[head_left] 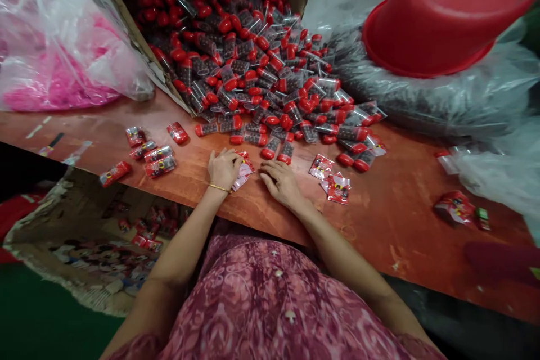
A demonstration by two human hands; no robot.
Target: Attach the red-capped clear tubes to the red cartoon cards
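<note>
— What does the left hand (223, 167) have?

— A small stack of flat packets (243, 171), red and white. The fingers are curled over its left end and pin it to the worktop (392, 208), close to the near edge. A thin bracelet (219, 187) sits at that wrist.

— And the right hand (280, 179)?

— It lies palm down just beside the stack, on its right, with the fingers slack and lightly bent. I see nothing gripped in it. Its fingertips point at two red-capped tubes (278, 150) lying just beyond them.

— Do those two belong to the big heap?

— They lie at its near fringe. The pile of tubes (261, 79), clear with red caps, spills out of a tipped cardboard box (139, 45) at the back and fans across the wood toward both hands.

— Anything else close by?

— A few loose packets (333, 183) of the same kind lie to the right of the right hand, apart from it. To the left of the left hand, a little cluster of wrapped tubes (154, 157) lies on the wood, well apart from the heap.

— Farther out?

— At the back right, a red basin (447, 17) rests upside down and tilted on a grey plastic bag (442, 101). At the back left there is a clear bag of pink stuff (54, 62). Below the worktop's near edge, on the left, an open carton (84, 225) holds more red things, too small to make out.
</note>
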